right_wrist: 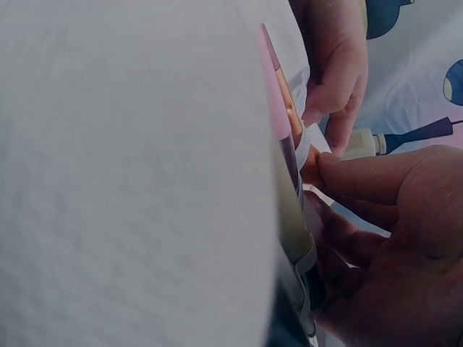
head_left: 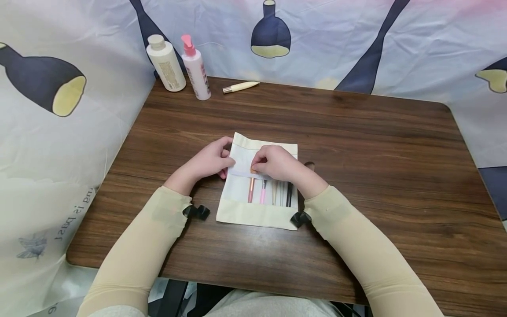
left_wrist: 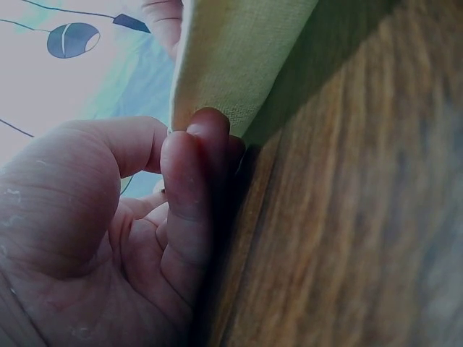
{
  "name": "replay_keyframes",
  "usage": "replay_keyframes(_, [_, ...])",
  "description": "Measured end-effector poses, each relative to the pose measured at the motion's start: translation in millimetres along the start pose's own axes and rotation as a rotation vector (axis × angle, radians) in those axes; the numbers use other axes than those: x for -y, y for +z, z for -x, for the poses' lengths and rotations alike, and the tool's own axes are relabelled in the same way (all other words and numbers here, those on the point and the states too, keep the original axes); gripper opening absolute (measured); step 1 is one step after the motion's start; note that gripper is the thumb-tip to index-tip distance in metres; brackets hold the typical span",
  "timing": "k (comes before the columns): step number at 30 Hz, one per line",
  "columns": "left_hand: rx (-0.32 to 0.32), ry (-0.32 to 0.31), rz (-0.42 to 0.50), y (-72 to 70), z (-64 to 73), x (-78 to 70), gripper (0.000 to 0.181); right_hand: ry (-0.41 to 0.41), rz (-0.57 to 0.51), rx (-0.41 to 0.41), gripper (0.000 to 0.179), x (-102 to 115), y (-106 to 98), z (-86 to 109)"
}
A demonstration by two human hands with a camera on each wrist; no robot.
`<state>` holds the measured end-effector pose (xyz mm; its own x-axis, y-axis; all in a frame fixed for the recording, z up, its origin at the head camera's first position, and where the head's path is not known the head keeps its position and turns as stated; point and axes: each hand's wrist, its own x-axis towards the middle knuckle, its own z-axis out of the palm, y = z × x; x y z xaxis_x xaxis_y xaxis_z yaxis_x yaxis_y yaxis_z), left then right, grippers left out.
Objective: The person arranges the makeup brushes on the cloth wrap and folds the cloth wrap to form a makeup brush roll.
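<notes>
A cream cloth brush roll (head_left: 253,215) lies unfolded on the table, with several makeup brushes (head_left: 263,192) standing side by side behind its lower pocket and an elastic band. My left hand (head_left: 211,159) pinches the roll's left edge between thumb and fingers, and the left wrist view shows that edge lifted off the wood. With thumb and fingertips, my right hand (head_left: 275,163) pinches the brown head of the leftmost makeup brush (head_left: 251,190), whose handle is pink and copper. In the right wrist view, the elastic (right_wrist: 303,148) runs across that brush just below the fingertips.
A dark brush head (head_left: 310,165) shows beside my right wrist, its remainder hidden. At the table's back left stand a white capped bottle (head_left: 168,68) and a pink pump bottle (head_left: 196,72). A cream tube-like item (head_left: 240,87) lies near the back edge of the brown table (head_left: 376,176).
</notes>
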<state>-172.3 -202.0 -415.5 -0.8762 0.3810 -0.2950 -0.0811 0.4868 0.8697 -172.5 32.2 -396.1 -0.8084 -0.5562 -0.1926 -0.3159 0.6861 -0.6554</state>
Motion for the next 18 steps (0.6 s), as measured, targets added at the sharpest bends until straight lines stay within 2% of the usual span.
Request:
replay_keyframes(11, [0.001, -0.008, 0.000, 0.0, -0.4, -1.2, 0.060, 0.006, -0.008, -0.031, 0.012, 0, -1, -0.1])
replay_keyframes(18, [-0.003, -0.010, -0.006, 1.0, 0.3, -2.7, 0.060, -0.009, -0.090, -0.116, 0.012, 1, -24, 13.3])
